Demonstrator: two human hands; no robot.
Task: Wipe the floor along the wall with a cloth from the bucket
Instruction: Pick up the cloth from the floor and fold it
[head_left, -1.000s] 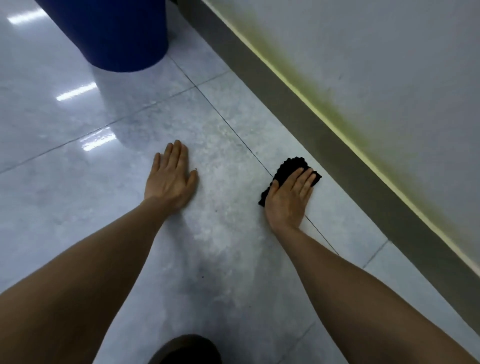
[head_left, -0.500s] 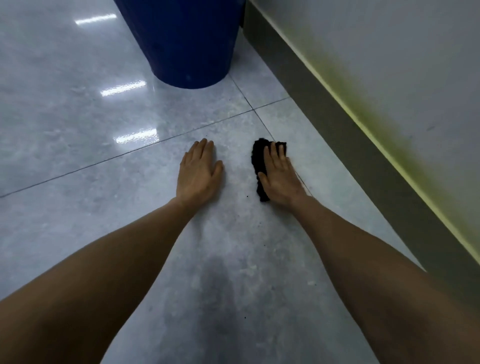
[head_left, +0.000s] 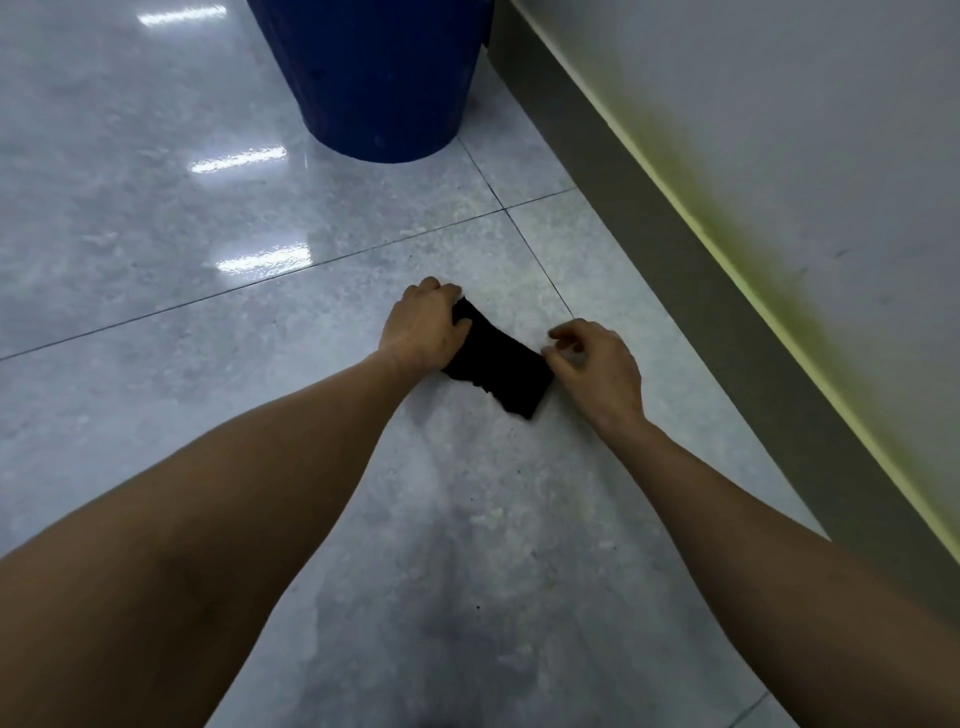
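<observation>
Head view, left to right: the left hand is curled round the far-left end of the black cloth, which is laid flat on the floor, its long axis slanting down to the right hand; there the near corner looks pinched, fingers loosely bent. Both hands are equally close; the wall lies beyond the right hand, the bucket ahead
</observation>
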